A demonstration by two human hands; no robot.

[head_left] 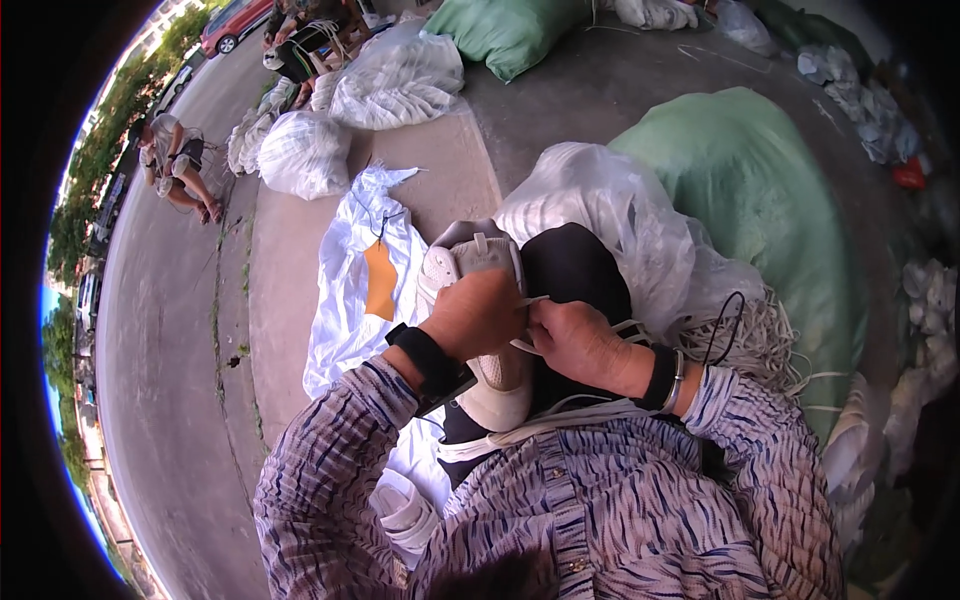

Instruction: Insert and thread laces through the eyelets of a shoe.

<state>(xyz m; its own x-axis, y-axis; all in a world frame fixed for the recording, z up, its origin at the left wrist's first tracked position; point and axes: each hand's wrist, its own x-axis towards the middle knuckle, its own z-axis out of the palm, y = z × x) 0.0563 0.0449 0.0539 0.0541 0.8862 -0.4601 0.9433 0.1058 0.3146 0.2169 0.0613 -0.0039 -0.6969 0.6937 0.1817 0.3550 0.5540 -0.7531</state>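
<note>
A cream sneaker (500, 395) rests on my lap, its toe toward me. My left hand (478, 308) is closed over the middle of it, fingers curled around a white shoelace. Just to the right, thumb and fingers of my right hand (585, 345) pinch the same shoelace (522, 346), and the two hands nearly touch. My left fingertips are partly hidden. More loose white laces (540, 428) lie across my lap. Beside my right wrist is a tangled bundle of white laces (750, 335).
On my left, a bluish-white sheet (345, 245) carries an orange piece (380, 280). Another white shoe (405, 510) sits low left. A clear plastic bag (600, 195) and a large green sack (740, 170) stand ahead right. White sacks (305, 155) and a seated person (175, 165) are farther off.
</note>
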